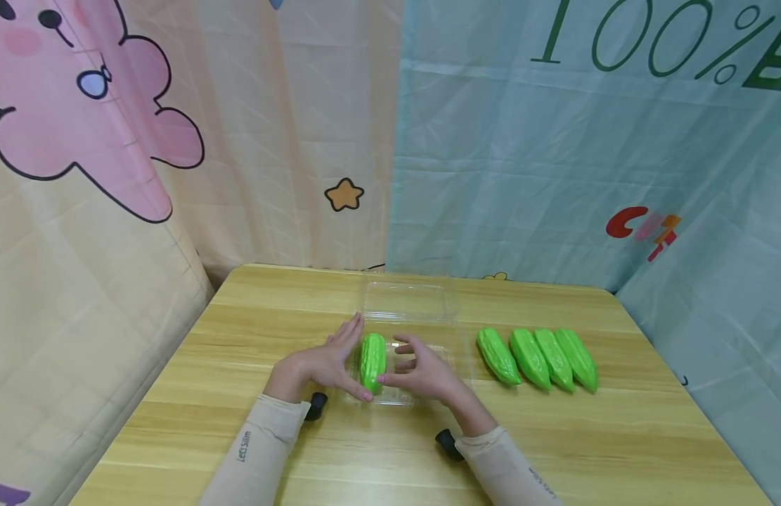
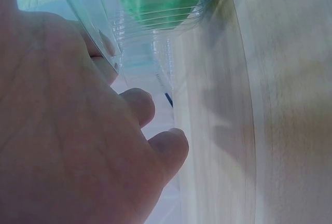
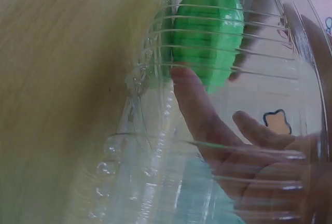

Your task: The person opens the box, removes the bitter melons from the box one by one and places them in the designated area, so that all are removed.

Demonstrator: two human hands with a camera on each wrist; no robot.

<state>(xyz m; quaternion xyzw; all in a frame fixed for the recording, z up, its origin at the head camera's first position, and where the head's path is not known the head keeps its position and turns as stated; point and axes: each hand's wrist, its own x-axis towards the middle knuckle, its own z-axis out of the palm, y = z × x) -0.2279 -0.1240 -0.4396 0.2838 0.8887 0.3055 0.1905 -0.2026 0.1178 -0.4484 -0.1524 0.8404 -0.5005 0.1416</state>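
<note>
One bright green bitter melon (image 1: 372,362) lies lengthwise along the left side of a clear plastic clamshell box (image 1: 399,398). The box's lid (image 1: 408,301) is folded back, away from the person. My left hand (image 1: 330,360) is spread along the box's left wall, fingers straight and thumb at the near edge. From the right, my right hand (image 1: 422,369) reaches into the box with fingers apart and loosely bent. In the right wrist view, one fingertip (image 3: 181,73) meets the side of the melon (image 3: 210,32), seen through the ribbed wall.
Several more green bitter melons (image 1: 553,360) lie side by side to the right of the box on the wooden table (image 1: 238,436). Printed curtains (image 1: 491,176) hang behind the table's far edge. Black wrist straps (image 1: 449,445) show at the sleeves.
</note>
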